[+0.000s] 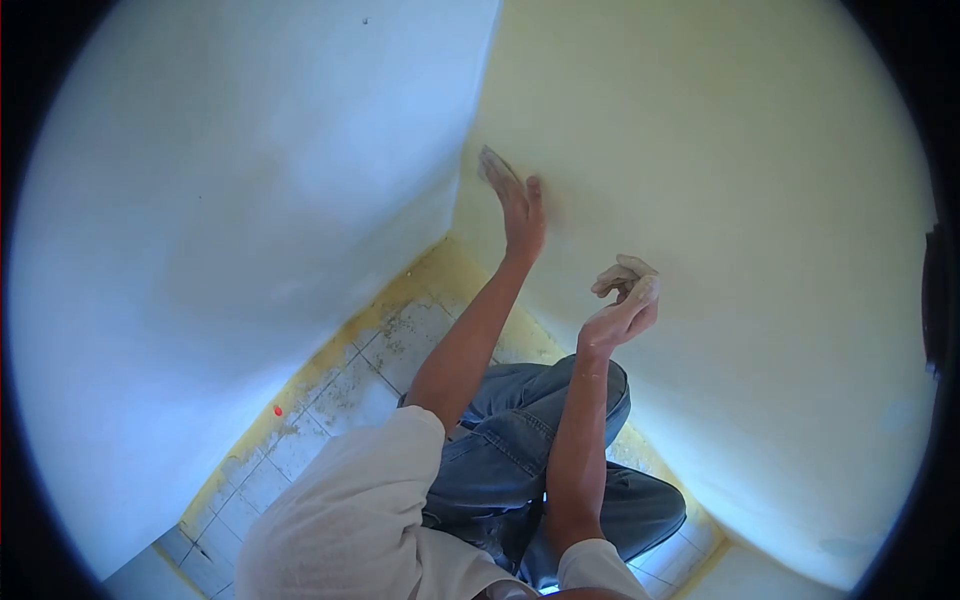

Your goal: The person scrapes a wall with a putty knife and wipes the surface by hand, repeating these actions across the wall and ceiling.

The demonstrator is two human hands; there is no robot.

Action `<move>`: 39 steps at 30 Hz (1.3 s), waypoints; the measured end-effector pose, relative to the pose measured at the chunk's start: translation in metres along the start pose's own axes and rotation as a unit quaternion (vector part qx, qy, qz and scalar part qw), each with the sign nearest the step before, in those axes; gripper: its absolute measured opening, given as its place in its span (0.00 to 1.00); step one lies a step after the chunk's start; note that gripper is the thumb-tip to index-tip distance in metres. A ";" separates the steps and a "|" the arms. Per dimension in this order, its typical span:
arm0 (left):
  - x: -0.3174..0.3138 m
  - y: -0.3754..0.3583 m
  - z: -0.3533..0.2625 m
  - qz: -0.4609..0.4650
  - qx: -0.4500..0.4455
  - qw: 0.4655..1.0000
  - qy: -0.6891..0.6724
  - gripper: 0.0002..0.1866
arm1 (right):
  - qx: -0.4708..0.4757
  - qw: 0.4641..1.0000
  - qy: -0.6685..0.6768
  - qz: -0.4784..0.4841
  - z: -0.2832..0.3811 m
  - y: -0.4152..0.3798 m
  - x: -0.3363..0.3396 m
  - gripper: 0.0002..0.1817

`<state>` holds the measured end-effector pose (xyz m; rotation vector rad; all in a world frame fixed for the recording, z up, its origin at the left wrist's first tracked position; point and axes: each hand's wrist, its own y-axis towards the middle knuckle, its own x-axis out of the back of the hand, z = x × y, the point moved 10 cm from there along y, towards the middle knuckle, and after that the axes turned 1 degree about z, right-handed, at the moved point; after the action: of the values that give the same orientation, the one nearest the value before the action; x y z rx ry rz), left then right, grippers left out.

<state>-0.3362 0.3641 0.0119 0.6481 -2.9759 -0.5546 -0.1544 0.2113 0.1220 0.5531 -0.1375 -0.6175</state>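
My left hand (515, 200) is raised at the yellowish wall (700, 150), close to the corner. A thin edge of something shows along its dusty fingers; whether it is a held piece cannot be made out. Lower and to the right, my right hand (625, 305) is in front of the same wall with its fingers curled. Pale dust covers those fingers, and what they hold, if anything, is hidden. The pale blue wall (250, 200) meets the yellowish one just left of my left hand.
Below are stained floor tiles (350, 390) with yellow edging along the walls. A small red spot (278, 410) lies near the left wall. My bent legs in jeans (510, 440) are close to the right wall. A dark object (936, 300) shows at the far right edge.
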 end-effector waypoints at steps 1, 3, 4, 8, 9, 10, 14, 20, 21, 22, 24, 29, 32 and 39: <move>0.001 -0.004 -0.002 0.008 0.012 1.000 -0.011 0.49 | -0.003 1.000 0.007 -0.003 -0.004 0.000 0.005 0.31; 0.000 0.013 -0.041 0.069 -0.065 0.995 -0.020 0.50 | 0.000 1.000 0.017 -0.001 -0.005 0.001 0.001 0.32; 0.001 0.012 -0.055 0.104 -0.095 0.990 -0.023 0.51 | 0.003 1.000 0.016 0.000 0.006 0.001 0.000 0.32; -0.002 0.021 -0.033 0.042 -0.082 0.996 0.008 0.51 | 0.014 1.000 0.021 0.017 0.020 -0.002 -0.009 0.31; -0.002 0.013 0.005 0.006 -0.042 0.999 -0.010 0.51 | 0.016 0.999 0.013 0.024 0.019 0.006 -0.018 0.31; -0.001 0.005 0.031 -0.025 0.004 0.999 -0.029 0.50 | 0.012 1.000 0.000 0.029 0.016 0.008 -0.023 0.31; 0.003 0.017 -0.016 0.077 -0.023 0.995 -0.058 0.51 | -0.001 0.999 0.019 0.037 0.011 0.003 -0.027 0.30; 0.000 0.008 0.067 0.010 0.070 0.996 -0.046 0.50 | 0.015 0.998 -0.002 0.060 0.018 0.002 -0.034 0.30; 0.007 0.001 0.060 0.009 0.081 0.995 -0.061 0.51 | 0.024 0.998 -0.001 0.053 0.033 0.000 -0.027 0.30; 0.012 -0.001 0.036 0.032 0.048 0.996 -0.067 0.50 | 0.021 0.999 0.000 0.050 0.032 0.001 -0.025 0.30; 0.018 0.005 0.005 0.076 -0.014 0.994 -0.081 0.50 | 0.021 0.999 0.001 0.044 0.032 -0.002 -0.031 0.30; 0.013 0.004 0.078 0.026 0.064 0.990 -0.120 0.47 | 0.012 0.998 -0.020 0.063 0.037 -0.008 -0.040 0.29; 0.023 -0.004 0.054 0.050 0.004 0.993 -0.106 0.47 | 0.022 0.997 -0.023 0.073 0.032 -0.005 -0.036 0.29; 0.010 -0.037 0.172 -0.051 0.189 0.961 -0.196 0.44 | -0.001 0.995 -0.049 0.082 0.036 -0.013 -0.032 0.29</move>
<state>-0.3510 0.3858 -0.1625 0.8032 -3.4813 -0.1176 -0.1975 0.2052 0.1470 0.5047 -0.2725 -0.4847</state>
